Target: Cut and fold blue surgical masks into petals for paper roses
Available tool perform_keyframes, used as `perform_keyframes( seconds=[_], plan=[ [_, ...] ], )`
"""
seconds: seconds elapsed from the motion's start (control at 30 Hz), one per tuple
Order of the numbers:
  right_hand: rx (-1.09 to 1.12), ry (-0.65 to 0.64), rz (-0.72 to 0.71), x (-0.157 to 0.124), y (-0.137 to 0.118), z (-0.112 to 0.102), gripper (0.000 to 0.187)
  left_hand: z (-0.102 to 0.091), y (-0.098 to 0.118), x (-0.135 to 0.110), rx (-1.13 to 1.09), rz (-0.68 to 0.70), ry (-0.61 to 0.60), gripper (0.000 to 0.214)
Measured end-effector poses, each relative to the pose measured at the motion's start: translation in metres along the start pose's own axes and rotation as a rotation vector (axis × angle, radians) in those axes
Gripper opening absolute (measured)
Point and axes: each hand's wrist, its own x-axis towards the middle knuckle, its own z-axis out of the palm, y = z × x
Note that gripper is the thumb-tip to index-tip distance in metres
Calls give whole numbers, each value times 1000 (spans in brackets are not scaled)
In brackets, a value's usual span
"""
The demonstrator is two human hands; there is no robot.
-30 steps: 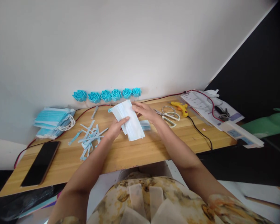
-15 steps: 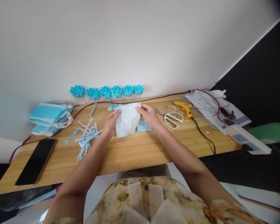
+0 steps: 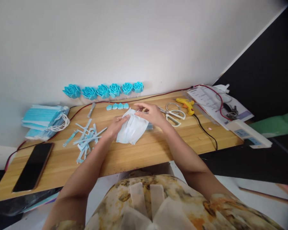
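A thin, pale white-blue sheet of face-mask fabric (image 3: 132, 129) hangs tilted above the table, lightly creased. My left hand (image 3: 117, 126) pinches its upper left edge between thumb and fingers. At the upper right edge is my right hand (image 3: 152, 114), its thumb over the fabric and its fingers apart from the thumb. Partly hidden behind the sheet and right hand lies a small blue folded stack (image 3: 149, 126). Just beyond the hands, several small blue folded petal pieces (image 3: 117, 106) sit in a row.
Blue fabric flowers (image 3: 103, 91) stand along the wall. Cut strips (image 3: 86, 140), a phone (image 3: 33, 167) and packed face masks (image 3: 42, 118) lie left. Scissors (image 3: 174, 116), a yellow glue gun (image 3: 187, 105), papers (image 3: 206, 99) and a power strip (image 3: 249, 134) are right.
The sheet has gone from stretched between both hands to tilted, its lower edge swung left. My right fingers have spread from their pinch. The view has shifted slightly.
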Motion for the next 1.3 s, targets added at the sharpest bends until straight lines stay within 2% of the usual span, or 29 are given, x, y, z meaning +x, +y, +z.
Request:
perform_keyframes(
  seconds=[0.07,0.13,0.23,0.3,0.43,0.53,0.63,0.77,0.87,0.93,1.03,1.17,1.3],
  plan=[
    [-124,6,-9,-1,-1,1,22,1,-2,-1,27,-28,-37,56],
    [-143,49,1,-1,2,0,28,0,-2,-2,78,-57,-89,54],
    [-10,187,17,2,9,-6,34,-6,-4,2,150,-39,-143,50],
    [65,293,23,6,14,-12,35,-12,-6,8,116,29,-89,48],
    [56,430,22,8,19,-11,38,-21,-13,23,-127,244,174,52],
    [19,415,8,6,20,5,39,-22,-14,28,-208,346,369,52],
    [-45,376,-22,3,20,18,39,-18,-13,26,-125,434,530,45],
    [-61,483,-34,1,18,20,36,-13,-9,20,-24,475,571,35],
    [-41,530,-39,1,16,20,36,-12,-6,14,75,554,656,33],
    [-28,524,-43,0,15,21,37,-12,-5,11,151,630,661,35],
    [-15,533,-29,1,17,19,37,-12,-4,9,199,689,606,35],
    [23,496,4,4,25,14,41,-15,-2,9,182,637,599,34],
    [198,401,71,6,33,12,57,-16,-1,8,168,603,579,36]
  ],
)
